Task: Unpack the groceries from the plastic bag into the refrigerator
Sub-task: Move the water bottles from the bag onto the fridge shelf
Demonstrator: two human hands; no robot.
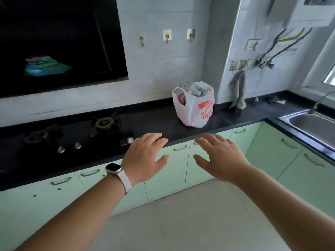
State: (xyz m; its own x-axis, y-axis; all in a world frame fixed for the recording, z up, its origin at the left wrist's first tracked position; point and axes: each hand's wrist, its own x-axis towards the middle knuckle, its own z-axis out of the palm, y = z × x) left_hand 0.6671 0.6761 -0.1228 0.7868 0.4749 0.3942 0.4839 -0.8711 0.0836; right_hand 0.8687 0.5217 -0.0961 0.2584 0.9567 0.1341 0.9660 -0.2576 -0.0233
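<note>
A white plastic bag (194, 107) with red print stands upright on the black countertop (159, 122) near the back wall, its mouth open and packaged groceries showing inside. My left hand (145, 156), with a watch on the wrist, is stretched forward, palm down and fingers spread, holding nothing. Beside it my right hand (219, 156) is held the same way and is likewise bare. Both hands hover in front of the counter edge, short of the bag. No refrigerator is in view.
A gas hob (72, 134) with two burners lies left of the bag under a black range hood (54, 42). A steel sink (311, 124) sits at the right. A grey cloth (239, 91) hangs by the corner. Green cabinets (181, 163) run below.
</note>
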